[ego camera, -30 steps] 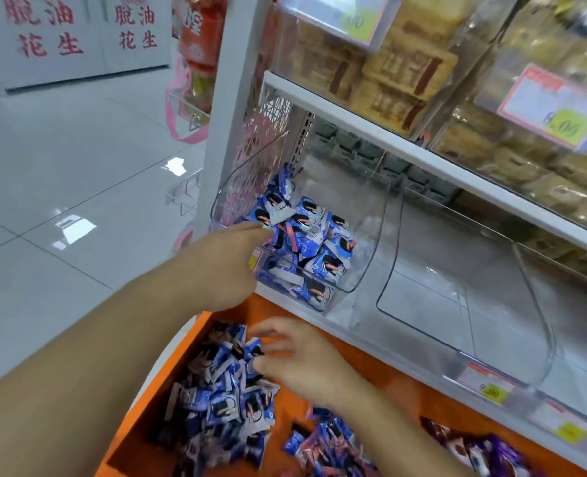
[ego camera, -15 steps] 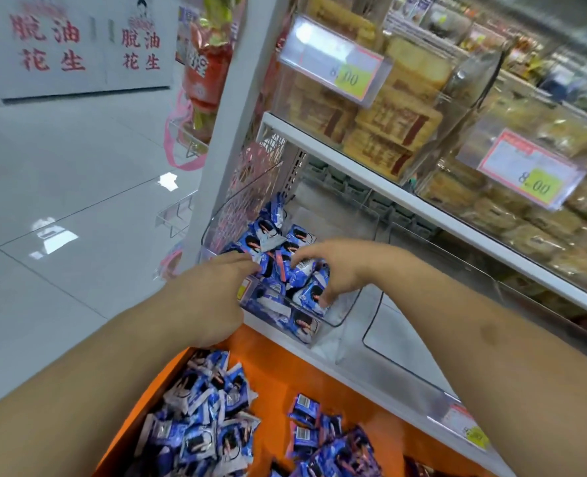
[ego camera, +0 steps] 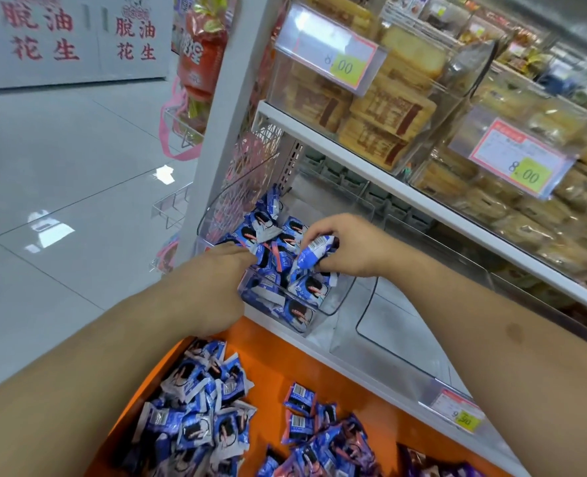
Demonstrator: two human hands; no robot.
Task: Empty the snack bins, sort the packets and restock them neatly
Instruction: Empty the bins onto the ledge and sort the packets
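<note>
Both hands were in the clear bin [ego camera: 333, 304] on the shelf. The right hand [ego camera: 347, 249] had its grip closed around a blue packet [ego camera: 314, 251], fingers curled over the top. The left hand [ego camera: 216, 280] reached in just beside that grip; its fingers were buried among the packets in the bin [ego camera: 271, 235], so I cannot tell how its grip stood. Below the grips, 2 heaps of packets [ego camera: 202, 407] lay on the orange counter [ego camera: 268, 352]. To do this well, the held packet probably wanted laying flat, face up, edges aligned with its neighbours, without pressing hard enough to crush them.
</note>
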